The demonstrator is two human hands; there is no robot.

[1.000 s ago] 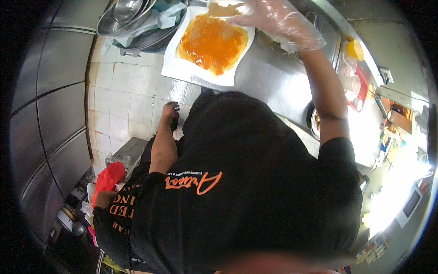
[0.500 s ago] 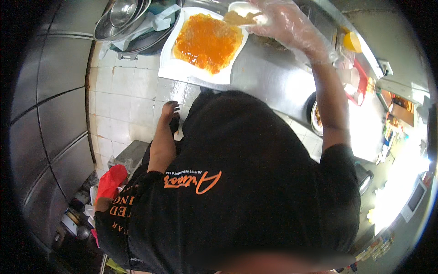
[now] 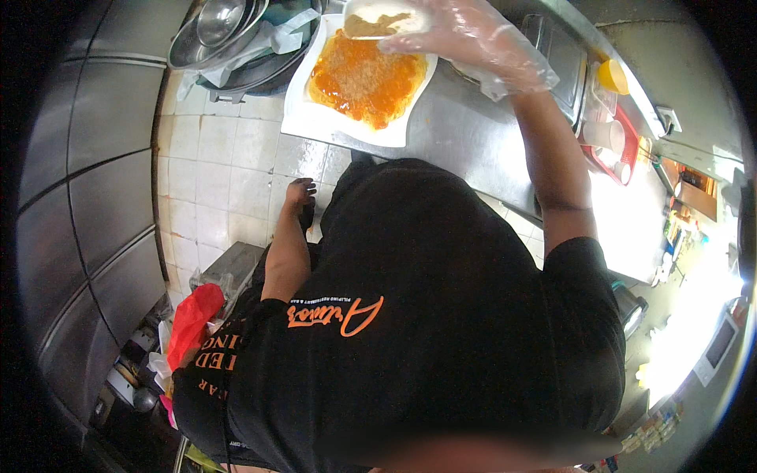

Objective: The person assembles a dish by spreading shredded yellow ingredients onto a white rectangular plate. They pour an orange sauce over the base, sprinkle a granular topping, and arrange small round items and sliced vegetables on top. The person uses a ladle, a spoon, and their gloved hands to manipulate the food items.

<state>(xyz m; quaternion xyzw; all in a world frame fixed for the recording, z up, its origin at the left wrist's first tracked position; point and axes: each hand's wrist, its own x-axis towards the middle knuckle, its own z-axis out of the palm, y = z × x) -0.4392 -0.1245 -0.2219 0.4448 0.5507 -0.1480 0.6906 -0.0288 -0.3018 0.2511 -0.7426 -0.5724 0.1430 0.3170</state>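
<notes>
Over the far part of a white wavy-edged plate (image 3: 300, 114), my right hand (image 3: 465, 35), in a clear plastic glove, holds a small white container (image 3: 422, 12) tilted to the left, with light-brown granules in it. Glossy orange sauce (image 3: 386, 98) covers food on the plate, with pale brown granules scattered across its middle. What lies under the sauce cannot be made out. My left hand (image 3: 300, 193) hangs low at my side, bare and holding nothing, its fingers loosely apart.
The plate sits on a steel counter (image 3: 465, 126). Left of it are nested metal bowls (image 3: 225, 24) and a dark pan (image 3: 268, 67). To the right stand a metal tray (image 3: 552, 55), a yellow cup (image 3: 611, 76) and a red tray (image 3: 623, 154). A person's black shirt (image 3: 197, 402) shows at lower left.
My right hand has moved left with the white container, further over the plate. More light-brown granules now cover the orange sauce. The left hand stays low at my side.
</notes>
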